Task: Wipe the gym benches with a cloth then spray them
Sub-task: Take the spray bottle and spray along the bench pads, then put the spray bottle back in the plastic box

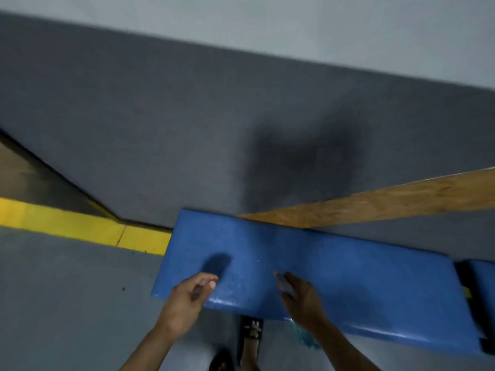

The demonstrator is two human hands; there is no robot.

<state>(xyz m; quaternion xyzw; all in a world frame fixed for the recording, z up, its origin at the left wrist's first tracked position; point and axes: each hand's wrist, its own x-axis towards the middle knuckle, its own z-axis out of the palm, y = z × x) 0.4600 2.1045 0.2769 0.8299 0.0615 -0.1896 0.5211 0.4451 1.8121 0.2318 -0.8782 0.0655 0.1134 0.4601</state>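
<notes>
Right hand point(300, 293) grips a spray bottle point(305, 336) over the blue bench point(348, 263); left hand point(192, 293) loosely curled, holding nothing.

The wall point(160, 124) ahead was painted in two bands, pale grey above and a darker grey below, with a soft dark shadow point(300, 162) cast on the lower band. The floor point(67, 303) was smooth grey, crossed at the left by a yellow painted stripe point(80, 228) running toward the wall base, beyond which lay a duller brown-grey patch. A light wooden plank point(388, 202) slanted along the wall at the right; lighting was dim and even, and the view was blurred.
</notes>
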